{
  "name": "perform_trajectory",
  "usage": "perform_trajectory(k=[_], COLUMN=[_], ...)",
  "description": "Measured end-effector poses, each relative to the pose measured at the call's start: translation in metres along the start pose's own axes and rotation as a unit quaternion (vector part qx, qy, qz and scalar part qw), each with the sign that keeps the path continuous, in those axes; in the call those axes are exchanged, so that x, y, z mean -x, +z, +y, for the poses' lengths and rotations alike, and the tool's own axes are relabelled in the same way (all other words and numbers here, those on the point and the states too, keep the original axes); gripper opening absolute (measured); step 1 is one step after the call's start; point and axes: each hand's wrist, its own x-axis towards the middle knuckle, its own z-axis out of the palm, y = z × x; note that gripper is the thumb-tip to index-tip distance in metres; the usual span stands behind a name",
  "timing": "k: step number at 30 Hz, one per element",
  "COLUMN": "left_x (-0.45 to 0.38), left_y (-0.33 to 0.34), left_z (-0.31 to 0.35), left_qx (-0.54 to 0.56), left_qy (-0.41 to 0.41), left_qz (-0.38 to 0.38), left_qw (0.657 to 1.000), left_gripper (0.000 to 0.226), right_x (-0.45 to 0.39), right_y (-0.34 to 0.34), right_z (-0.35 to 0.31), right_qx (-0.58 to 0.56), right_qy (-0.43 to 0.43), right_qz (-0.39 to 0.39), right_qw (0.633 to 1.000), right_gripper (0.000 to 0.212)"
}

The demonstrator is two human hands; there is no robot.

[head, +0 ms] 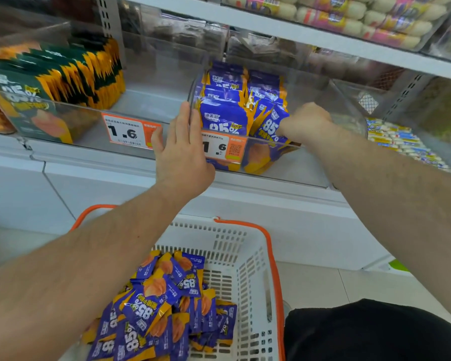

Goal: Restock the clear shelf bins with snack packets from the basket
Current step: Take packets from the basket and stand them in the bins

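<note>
A clear shelf bin point(307, 162) in the middle of the shelf holds upright purple-and-orange snack packets point(225, 118). My left hand point(180, 152) lies flat with straight fingers against the bin's front left corner, by its 1.6 price tag point(223, 147). My right hand point(303, 121) reaches over the front wall into the bin, and its fingers pinch a purple packet point(267, 126) at the right of the row. Below stands a white basket point(248, 256) with orange handles, and many loose purple packets point(162, 303) lie in it.
To the left, a second clear bin point(89, 123) holds green-and-orange packets point(63, 74). A bin of blue-and-white sweets point(401, 144) sits to the right. The upper shelf point(297, 32) overhangs closely. White cabinet fronts and floor tiles lie below, and my dark-clothed knee point(370, 332) is beside the basket.
</note>
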Motion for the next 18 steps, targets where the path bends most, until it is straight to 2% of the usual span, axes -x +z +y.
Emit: perform_trajectory(k=[4,8,11,15,18], left_x=[-0.004,-0.005,-0.007,-0.008,-0.009], left_y=[-0.001,0.005,0.010,0.016,0.017], left_z=[-0.002,-0.008,-0.006,-0.003,-0.002], left_qx=[0.018,0.028,0.042,0.059,0.065], left_qy=[-0.003,0.011,0.007,-0.008,-0.011], left_qz=[0.029,0.068,0.087,0.098,0.103], left_qw=[0.999,0.997,0.995,0.993,0.992], left_gripper=[0.094,0.089,0.086,0.085,0.082], right_x=[-0.007,-0.021,-0.030,-0.037,-0.041], right_y=[0.002,0.015,0.018,0.020,0.022], right_z=[0.001,0.008,0.009,0.006,0.007], right_qx=[-0.034,-0.065,-0.086,-0.089,-0.076], right_qy=[0.038,0.093,0.099,0.089,0.088], right_qz=[-0.117,-0.252,-0.284,-0.294,-0.285], right_qw=[0.992,0.961,0.950,0.947,0.952], right_gripper=[0.029,0.030,0.037,0.017,0.012])
